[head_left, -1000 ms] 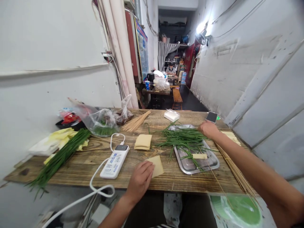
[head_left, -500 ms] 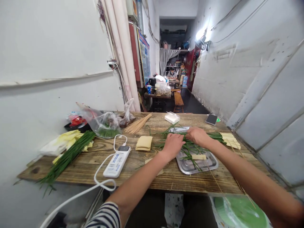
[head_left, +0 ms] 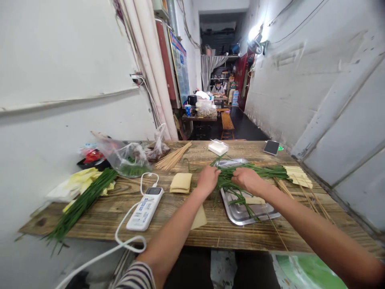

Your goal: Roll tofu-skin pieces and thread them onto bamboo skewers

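Over the metal tray (head_left: 240,218) lies a loose bunch of chives (head_left: 264,171), stretching to the right. My left hand (head_left: 208,178) is closed at the bunch's left end, its fingertips pinching the green strands. Just to the right, my right hand (head_left: 246,179) is also closed on chives, with the back of the hand hiding most of the grip. A few strands droop into the tray over a pale tofu-skin strip (head_left: 254,200). One tofu-skin sheet (head_left: 199,218) lies partly under my left forearm, and a small stack of tofu skin (head_left: 181,183) sits to its left.
Bamboo skewers (head_left: 173,156) fan out behind the stack. A white power strip (head_left: 144,210) with a cable, another chive bundle (head_left: 82,200) and a plastic bag (head_left: 129,158) occupy the left. Farther back are a white box (head_left: 218,147) and a phone (head_left: 271,147). A person sits far behind.
My hands have drawn apart: the left has shifted left and the right has come slightly down. Both now pinch the chives with a gap between them. The view has shifted a little.
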The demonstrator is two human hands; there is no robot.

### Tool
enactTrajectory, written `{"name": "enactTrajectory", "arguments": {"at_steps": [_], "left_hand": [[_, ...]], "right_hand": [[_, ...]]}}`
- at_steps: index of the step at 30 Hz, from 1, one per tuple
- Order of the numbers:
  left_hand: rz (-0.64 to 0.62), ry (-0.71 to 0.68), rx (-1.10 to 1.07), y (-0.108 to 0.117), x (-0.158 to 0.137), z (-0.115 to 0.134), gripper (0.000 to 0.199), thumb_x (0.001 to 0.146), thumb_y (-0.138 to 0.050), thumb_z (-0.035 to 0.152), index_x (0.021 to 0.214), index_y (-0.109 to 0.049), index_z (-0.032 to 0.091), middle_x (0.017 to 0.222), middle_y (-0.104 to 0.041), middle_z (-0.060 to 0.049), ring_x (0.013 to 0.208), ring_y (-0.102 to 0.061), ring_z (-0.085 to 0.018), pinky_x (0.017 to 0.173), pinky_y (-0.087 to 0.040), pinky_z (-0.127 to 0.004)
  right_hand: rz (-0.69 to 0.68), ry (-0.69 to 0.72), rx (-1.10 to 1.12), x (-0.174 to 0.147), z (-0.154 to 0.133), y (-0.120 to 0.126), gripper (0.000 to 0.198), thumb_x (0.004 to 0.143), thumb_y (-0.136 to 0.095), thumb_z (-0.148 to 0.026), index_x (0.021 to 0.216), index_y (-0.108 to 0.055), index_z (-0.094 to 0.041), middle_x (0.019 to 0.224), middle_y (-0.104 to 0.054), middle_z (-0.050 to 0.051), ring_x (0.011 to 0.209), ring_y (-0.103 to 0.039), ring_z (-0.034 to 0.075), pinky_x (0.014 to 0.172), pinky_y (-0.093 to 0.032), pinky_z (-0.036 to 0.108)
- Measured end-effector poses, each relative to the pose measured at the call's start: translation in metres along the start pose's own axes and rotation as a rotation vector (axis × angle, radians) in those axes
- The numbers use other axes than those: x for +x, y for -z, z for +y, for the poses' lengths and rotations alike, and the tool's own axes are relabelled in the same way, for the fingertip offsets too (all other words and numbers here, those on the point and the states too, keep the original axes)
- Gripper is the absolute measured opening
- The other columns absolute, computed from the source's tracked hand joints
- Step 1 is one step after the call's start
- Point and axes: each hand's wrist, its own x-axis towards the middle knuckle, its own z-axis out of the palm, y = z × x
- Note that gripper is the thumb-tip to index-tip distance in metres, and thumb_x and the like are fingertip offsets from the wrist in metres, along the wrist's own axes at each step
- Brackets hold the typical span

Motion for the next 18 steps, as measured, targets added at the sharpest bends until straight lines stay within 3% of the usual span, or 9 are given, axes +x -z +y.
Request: {"name": "enactTrajectory", "arguments": {"at_steps": [2,6,12,18], "left_hand": [[-0.082,0.176,0.077,0.003,0.022,-0.005,0.040,0.090,-0.049,0.045,0.097,-0.070,0.012,0.103,-0.068,-0.018,0.099,-0.064,-0.027,0.083,-0.047,-0.032],[-0.151,0.205,0.071,-0.008,0.048,-0.009,0.035,0.073,-0.071,0.037,0.096,-0.070,0.011,0.104,-0.068,-0.019,0.096,-0.065,-0.027,0.078,-0.049,-0.030],[-0.190,0.187,-0.006,-0.027,0.053,-0.014,0.027,0.079,-0.063,0.038,0.091,-0.072,0.016,0.095,-0.072,-0.013,0.085,-0.068,-0.021,0.073,-0.049,-0.027],[-0.117,0.120,-0.051,-0.006,0.030,-0.009,0.019,0.077,-0.055,0.018,0.083,-0.073,0.014,0.091,-0.072,-0.014,0.090,-0.066,-0.024,0.079,-0.047,-0.030]], "right_hand": [[0.000,0.000,0.025,0.003,0.007,-0.002,0.023,0.087,-0.048,-0.014,0.072,-0.065,-0.015,0.073,-0.062,0.006,0.068,-0.047,0.015,0.060,-0.022,0.029],[0.059,-0.011,0.052,0.004,0.013,-0.009,0.027,0.089,-0.044,-0.014,0.070,-0.064,-0.016,0.072,-0.060,0.005,0.069,-0.044,0.015,0.061,-0.022,0.029],[0.123,-0.051,0.069,0.004,0.022,-0.015,0.030,0.092,-0.046,-0.023,0.070,-0.065,-0.017,0.095,-0.063,0.006,0.085,-0.048,0.018,0.070,-0.031,0.028],[0.136,-0.078,0.076,0.000,0.027,-0.012,0.029,0.091,-0.048,-0.024,0.073,-0.071,-0.018,0.131,-0.056,0.004,0.114,-0.045,0.024,0.093,-0.035,0.036]]}}
